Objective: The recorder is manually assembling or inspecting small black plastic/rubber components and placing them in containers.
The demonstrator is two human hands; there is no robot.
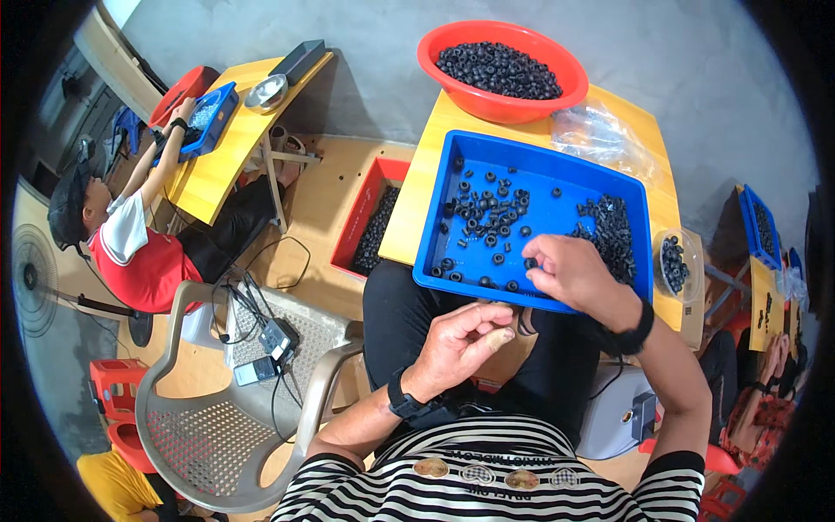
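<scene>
A blue tray [557, 144] rests on the yellow table in front of me, its near edge over my lap. Round black rubber-like parts [496, 209] are scattered in its left and middle, and a heap of small dark pieces [609, 235] fills the right side. Over the tray's near part, my right hand [574, 271] is closed in a pinch around a small black ring-shaped part [531, 263]. Just outside the near edge, my left hand [457, 348] has its fingers curled against the thumb; whatever they hold, if anything, is hidden.
A red basin [428, 54] of black parts stands behind the tray, beside a clear plastic bag [600, 139]. To the right sits a clear tub [675, 265]. A red crate [348, 228] is on the floor left. A chair [217, 418] holds cables and devices. Other people work at both sides.
</scene>
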